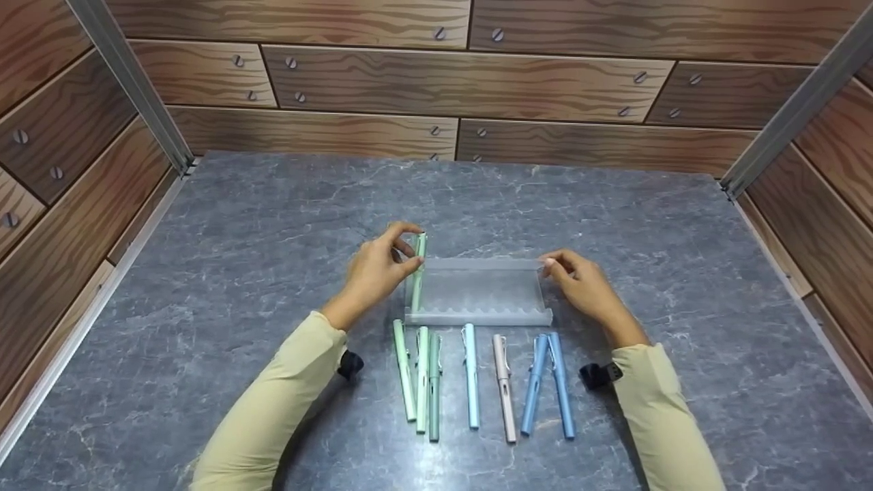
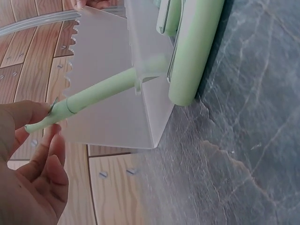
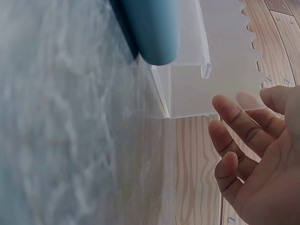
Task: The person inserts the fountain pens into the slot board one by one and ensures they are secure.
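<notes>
A translucent plastic pen rack [image 1: 483, 288] with a notched front lip and back edge stands on the table. My left hand [image 1: 374, 271] pinches the upper end of a light green pen [image 2: 101, 91] between thumb and fingers at the rack's left end. That pen leans along the rack, its lower end behind the front lip. At the rack's back right corner, my right hand [image 1: 580, 285] holds the panel edge between thumb and forefinger. In the right wrist view its other fingers [image 3: 232, 140] are loosely bent beside the panel.
In front of the rack lie several pens: two light green pens [image 1: 404, 372], a dark green pen [image 1: 434, 395], a pale blue pen [image 1: 471, 382], a greyish-pink pen [image 1: 505, 395] and two blue pens [image 1: 535, 389]. Wood-patterned walls [image 1: 464, 78] enclose the marbled grey table [image 1: 273, 204].
</notes>
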Available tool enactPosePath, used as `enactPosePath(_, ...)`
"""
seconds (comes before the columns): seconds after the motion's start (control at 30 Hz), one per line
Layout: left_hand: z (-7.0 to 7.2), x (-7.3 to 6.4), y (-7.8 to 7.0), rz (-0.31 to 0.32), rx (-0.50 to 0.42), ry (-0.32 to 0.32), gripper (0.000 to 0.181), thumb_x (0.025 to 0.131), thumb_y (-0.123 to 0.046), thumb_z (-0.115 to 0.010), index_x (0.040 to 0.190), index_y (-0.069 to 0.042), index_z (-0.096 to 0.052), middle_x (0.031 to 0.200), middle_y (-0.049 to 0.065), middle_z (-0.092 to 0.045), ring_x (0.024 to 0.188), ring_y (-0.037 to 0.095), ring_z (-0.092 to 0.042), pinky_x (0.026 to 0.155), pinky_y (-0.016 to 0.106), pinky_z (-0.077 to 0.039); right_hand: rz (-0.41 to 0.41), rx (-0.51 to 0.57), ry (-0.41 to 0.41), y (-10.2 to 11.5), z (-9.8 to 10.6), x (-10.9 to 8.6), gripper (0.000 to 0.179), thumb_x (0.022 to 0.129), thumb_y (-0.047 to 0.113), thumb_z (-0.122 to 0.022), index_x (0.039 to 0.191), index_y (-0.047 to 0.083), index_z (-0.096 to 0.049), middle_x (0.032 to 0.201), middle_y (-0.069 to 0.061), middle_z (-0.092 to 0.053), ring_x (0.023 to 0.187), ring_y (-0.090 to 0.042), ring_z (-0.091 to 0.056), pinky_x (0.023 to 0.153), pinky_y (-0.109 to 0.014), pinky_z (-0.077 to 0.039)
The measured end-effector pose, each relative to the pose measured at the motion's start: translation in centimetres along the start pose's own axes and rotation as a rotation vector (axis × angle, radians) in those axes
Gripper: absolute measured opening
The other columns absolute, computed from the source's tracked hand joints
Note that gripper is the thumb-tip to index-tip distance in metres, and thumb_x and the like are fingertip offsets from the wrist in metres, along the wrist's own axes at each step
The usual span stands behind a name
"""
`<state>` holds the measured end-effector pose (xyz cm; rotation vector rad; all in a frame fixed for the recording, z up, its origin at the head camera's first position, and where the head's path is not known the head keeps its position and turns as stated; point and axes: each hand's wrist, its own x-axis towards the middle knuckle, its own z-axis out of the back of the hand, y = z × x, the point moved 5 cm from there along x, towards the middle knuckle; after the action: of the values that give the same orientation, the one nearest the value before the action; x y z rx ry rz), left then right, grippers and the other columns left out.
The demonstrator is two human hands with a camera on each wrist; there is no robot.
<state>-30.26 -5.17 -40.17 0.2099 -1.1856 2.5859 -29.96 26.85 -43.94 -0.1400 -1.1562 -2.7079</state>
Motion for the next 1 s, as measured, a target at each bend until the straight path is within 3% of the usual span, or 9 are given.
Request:
enactPosePath(0.23,0.2,0.1,0.4,0.002,0.019,-0.012,0.040,0.086,-0.023,-0.072,0.125,-0.026,-0.061,0.086,-0.004,-0.062,0.059,0.013,-0.042,0.051,0.027,-0.030,-0.005,0.004,0.008,-0.1,0.1,-0.1,0.033,0.102,0.028,-0.046,0.115,0.005,-0.065,0.096,-0.013,-0.069,0.079,-0.013,-0.056,0.068,-0.024,-0.044)
enactPosePath(0.5,0.4,0.2,0.8,0.014,0.015,-0.003,0.043,0.086,-0.026,-0.072,0.127,-0.030,-0.060,0.086,-0.003,-0.060,0.052,0.011,-0.034,0.046,0.025,-0.025,-0.002,0.008,0.001,-0.1,0.1,0.0,0.032,0.102,0.028,-0.046,0.114,0.004,-0.065,0.095,-0.012,-0.069,0.079,-0.013,-0.056,0.070,-0.025,-0.044)
enactPosePath(0.67,0.5,0.1,0.8,0.018,0.018,0.011,0.044,0.087,-0.028,-0.071,0.129,-0.033,-0.058,0.087,-0.004,-0.061,0.053,0.011,-0.038,0.046,0.024,-0.026,-0.001,0.010,0.003,-0.1,0.0,0.2,0.032,0.102,0.026,-0.047,0.114,0.003,-0.065,0.095,-0.012,-0.069,0.081,-0.014,-0.056,0.073,-0.027,-0.044)
enactPosePath(1.0,1.0,-0.7,1.4,0.040,-0.014,0.017,0.053,0.086,-0.038,-0.071,0.134,-0.025,-0.055,0.092,-0.001,-0.063,0.073,0.014,-0.054,0.058,0.027,-0.038,0.002,0.001,0.015,-0.1,-0.1,0.0,0.033,0.102,0.028,-0.045,0.116,0.003,-0.064,0.098,-0.014,-0.069,0.086,-0.023,-0.061,0.074,-0.031,-0.045)
